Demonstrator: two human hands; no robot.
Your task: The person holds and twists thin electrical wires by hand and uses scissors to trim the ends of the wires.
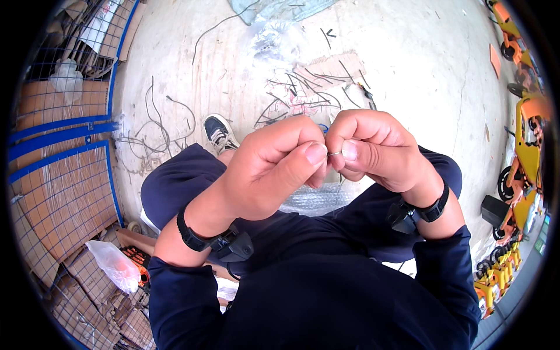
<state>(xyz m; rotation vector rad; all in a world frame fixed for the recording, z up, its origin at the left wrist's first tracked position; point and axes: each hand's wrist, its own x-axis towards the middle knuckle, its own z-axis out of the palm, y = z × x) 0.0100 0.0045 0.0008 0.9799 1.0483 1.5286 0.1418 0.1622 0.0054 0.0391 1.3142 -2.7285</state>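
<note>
Up in front of my lap, my left hand (pixel 265 169) and my right hand (pixel 379 149) meet, thumbs nearly touching. Each one pinches between thumb and curled forefinger. A short, thin, metallic-looking wire (pixel 335 153) bridges the small gap between the thumb tips, its ends hidden in the fingers. Whether it is bare wire or a stripped cable end is too small to tell. Just behind the hands a bit of something blue (pixel 324 128) peeks out, mostly covered. Beyond them, on the floor, lie several dark cut cable pieces (pixel 272 111).
A cardboard sheet (pixel 331 70) lies among the scraps, with clear plastic film (pixel 274 41) and light blue cloth (pixel 280 9) farther off. Longer loose cables (pixel 160 125) curl at left. A blue mesh cage (pixel 111 175) holds cardboard. Yellow-orange wheeled machines (pixel 525 157) line the right side.
</note>
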